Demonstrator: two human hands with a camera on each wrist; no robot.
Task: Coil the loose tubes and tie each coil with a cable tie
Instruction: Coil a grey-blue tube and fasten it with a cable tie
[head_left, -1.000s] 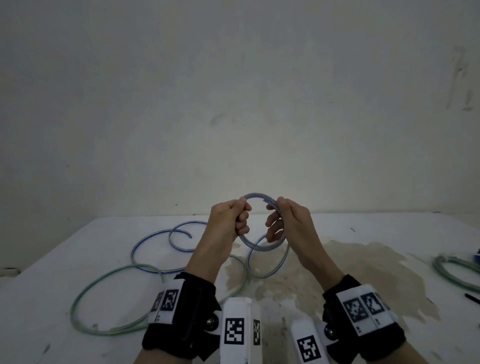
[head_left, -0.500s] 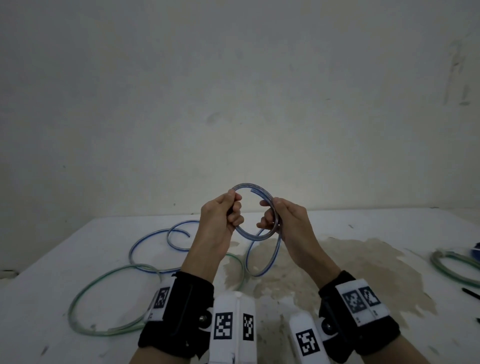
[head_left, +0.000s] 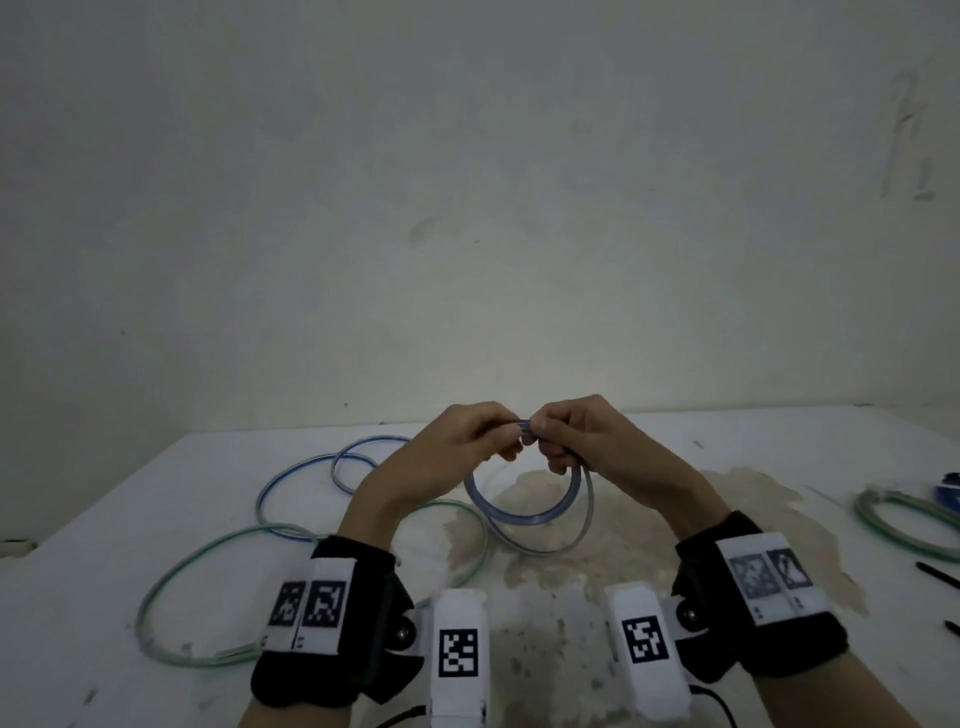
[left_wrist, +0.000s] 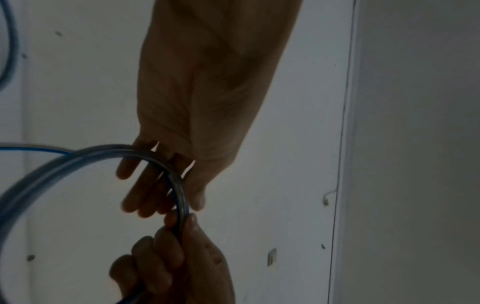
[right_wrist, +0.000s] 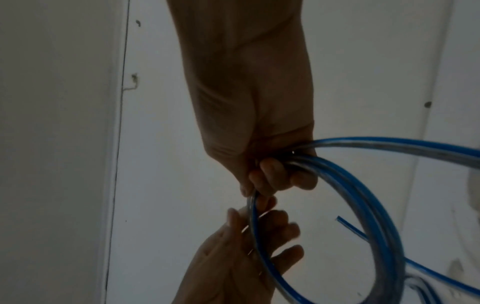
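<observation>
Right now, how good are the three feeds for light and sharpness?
Head view: dim, even light, wide-angle curve, blue tube coil readable. Left wrist view: dark, both hands backlit against the pale table, tube smeared. Right wrist view: equally dark, but the tube's blue stripe stays crisp; left hand slightly blurred.

No readable words, brands or numbers anywhere, only black-and-white square coded markers (head_left: 458, 652) on the white wrist-mounted blocks and black wristbands, lower part of the frame
</observation>
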